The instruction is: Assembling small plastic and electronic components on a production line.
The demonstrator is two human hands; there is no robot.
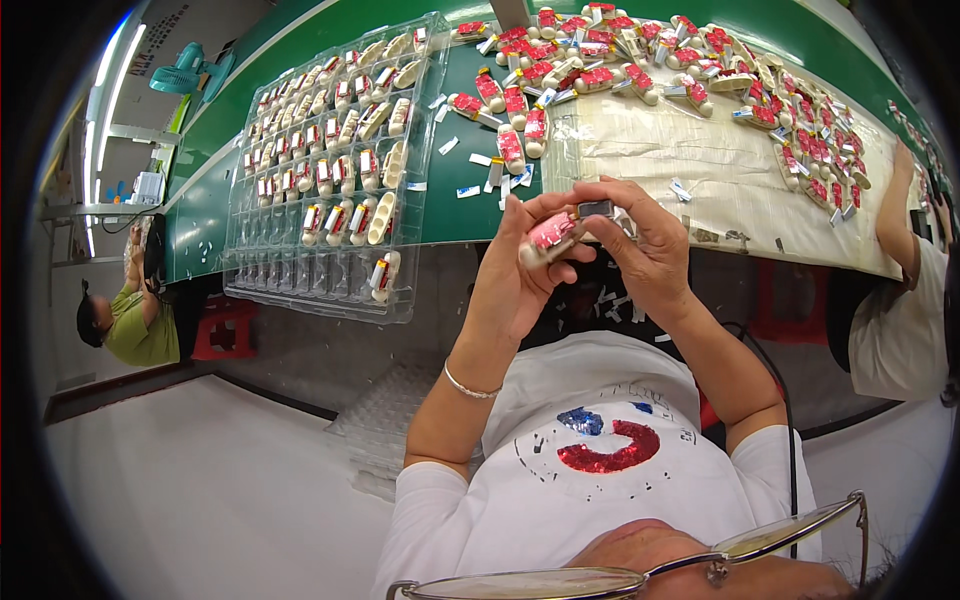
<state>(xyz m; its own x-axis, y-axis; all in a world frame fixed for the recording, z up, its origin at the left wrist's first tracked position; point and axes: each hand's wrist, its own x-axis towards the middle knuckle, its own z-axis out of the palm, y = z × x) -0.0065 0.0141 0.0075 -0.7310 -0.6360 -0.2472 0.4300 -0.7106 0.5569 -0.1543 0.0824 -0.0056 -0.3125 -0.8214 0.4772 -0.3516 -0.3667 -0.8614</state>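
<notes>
While right-hand fingers (622, 193) pinch a dark-grey block (596, 208), one oblong, pink-labelled cream piece (547, 236) lies clasped between left-hand fingers (563, 272).

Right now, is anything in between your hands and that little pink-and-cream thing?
Nothing I can see. The left hand holds the pink-and-cream piece directly; the right hand is close beside it, pinching a small dark block.

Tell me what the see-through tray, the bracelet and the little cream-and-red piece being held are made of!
The see-through tray: probably thin, glossy plastic, because light glints off it. The bracelet: likely shiny metal, since it gleams silvery. The cream-and-red piece: perhaps smooth, hard plastic, judging by its rounded pale end; it looks blurry, so I can't be sure.
</notes>
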